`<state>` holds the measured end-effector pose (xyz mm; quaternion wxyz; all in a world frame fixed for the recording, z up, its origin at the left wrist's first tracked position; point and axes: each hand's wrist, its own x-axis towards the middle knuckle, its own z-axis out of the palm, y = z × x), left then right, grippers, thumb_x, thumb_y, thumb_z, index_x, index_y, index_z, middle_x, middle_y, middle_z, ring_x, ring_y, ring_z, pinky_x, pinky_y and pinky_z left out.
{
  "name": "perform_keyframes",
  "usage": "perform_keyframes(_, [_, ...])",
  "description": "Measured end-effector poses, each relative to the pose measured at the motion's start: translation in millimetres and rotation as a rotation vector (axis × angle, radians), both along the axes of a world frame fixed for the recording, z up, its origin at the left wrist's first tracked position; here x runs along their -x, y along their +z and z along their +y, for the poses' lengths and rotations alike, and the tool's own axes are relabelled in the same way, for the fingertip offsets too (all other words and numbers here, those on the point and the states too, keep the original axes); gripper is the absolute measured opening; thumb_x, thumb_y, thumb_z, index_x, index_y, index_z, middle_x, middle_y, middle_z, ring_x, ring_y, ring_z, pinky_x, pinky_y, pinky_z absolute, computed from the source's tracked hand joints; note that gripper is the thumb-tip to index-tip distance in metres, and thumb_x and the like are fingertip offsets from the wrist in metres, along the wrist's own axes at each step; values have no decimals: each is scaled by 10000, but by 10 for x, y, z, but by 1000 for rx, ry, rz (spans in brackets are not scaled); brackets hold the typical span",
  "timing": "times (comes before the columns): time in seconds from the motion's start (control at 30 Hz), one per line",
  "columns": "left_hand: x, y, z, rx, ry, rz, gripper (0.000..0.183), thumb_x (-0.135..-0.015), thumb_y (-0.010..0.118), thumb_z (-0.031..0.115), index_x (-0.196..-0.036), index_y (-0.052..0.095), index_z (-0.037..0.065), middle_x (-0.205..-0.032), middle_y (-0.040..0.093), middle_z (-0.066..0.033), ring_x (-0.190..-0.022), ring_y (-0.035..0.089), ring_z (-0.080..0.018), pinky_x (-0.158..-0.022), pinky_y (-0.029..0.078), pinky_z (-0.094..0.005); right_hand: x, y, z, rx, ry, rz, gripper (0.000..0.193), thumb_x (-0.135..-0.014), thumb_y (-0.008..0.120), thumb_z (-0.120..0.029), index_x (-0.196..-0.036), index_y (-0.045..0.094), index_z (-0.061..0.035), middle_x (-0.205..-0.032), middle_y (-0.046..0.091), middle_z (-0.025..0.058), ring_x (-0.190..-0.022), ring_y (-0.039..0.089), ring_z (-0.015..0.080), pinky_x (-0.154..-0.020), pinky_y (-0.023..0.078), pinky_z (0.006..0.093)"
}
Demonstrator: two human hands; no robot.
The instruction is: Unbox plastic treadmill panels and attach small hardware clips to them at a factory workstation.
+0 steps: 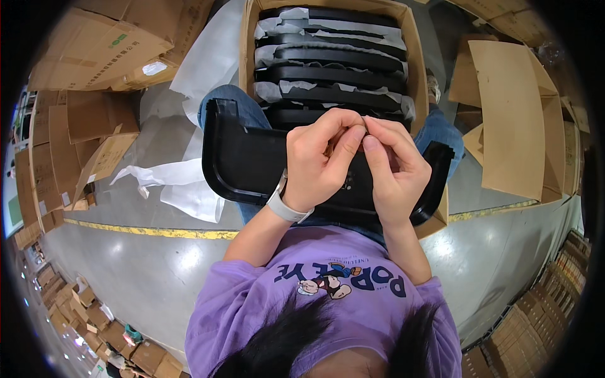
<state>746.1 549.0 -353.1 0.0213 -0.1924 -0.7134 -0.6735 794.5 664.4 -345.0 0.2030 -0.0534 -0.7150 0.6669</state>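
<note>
My left hand (321, 157) and my right hand (398, 167) meet fingertip to fingertip over a black plastic tray-like part (249, 157). Both are closed in a pinch. Whatever lies between the fingertips is too small or too hidden to make out. The black part rests across my lap, with raised curved ends at left and right; my hands cover much of its middle. A light grey band sits on my left wrist. Just beyond my hands, an open cardboard box (413, 47) holds several similar black parts (340, 74), stacked in a row with white wrapping sheets between them.
White wrapping sheets (189, 170) lie on the grey floor at left. Large cardboard boxes (94, 47) stand at far left, and an open carton (510, 120) is at right. A yellow line (145, 232) crosses the floor. Further stacked cartons (529, 327) fill the lower right edge.
</note>
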Motion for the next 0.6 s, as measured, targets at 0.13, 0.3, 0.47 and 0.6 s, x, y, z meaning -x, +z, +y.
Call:
perform_keyframes(0.13, [0,-3,39,-28,38,81,46,-821,623,11,-863,615,-4,-555,498,-19,-447,427,-61,-426,322,-204,-6,-9,-1,28,-6,-1,170,-840,604,42,-1002,655,47,-986,640,101,-862,620,122,-738,501,205])
perform_keyframes(0.3, [12,26,9,49,-1,18,52,-802,637,19,-850,626,1,-532,464,-1,-452,407,-36,-427,310,-194,-5,-31,28,-19,-12,30,169,-837,612,39,-999,657,45,-992,642,102,-856,622,122,-730,501,201])
perform_keyframes(0.47, [45,-39,-33,-41,-106,-80,49,-806,650,35,-837,628,4,-528,464,27,-461,378,-14,-429,273,-181,-21,-8,48,-74,-24,5,167,-829,616,43,-990,661,44,-979,648,109,-852,627,133,-733,500,207])
perform_keyframes(0.6, [40,-39,-14,-65,-105,-119,49,-817,649,45,-832,625,5,-535,466,47,-473,361,0,-433,261,-177,-26,-25,44,-121,-41,23,174,-820,618,48,-988,663,41,-955,654,110,-845,631,143,-731,499,217])
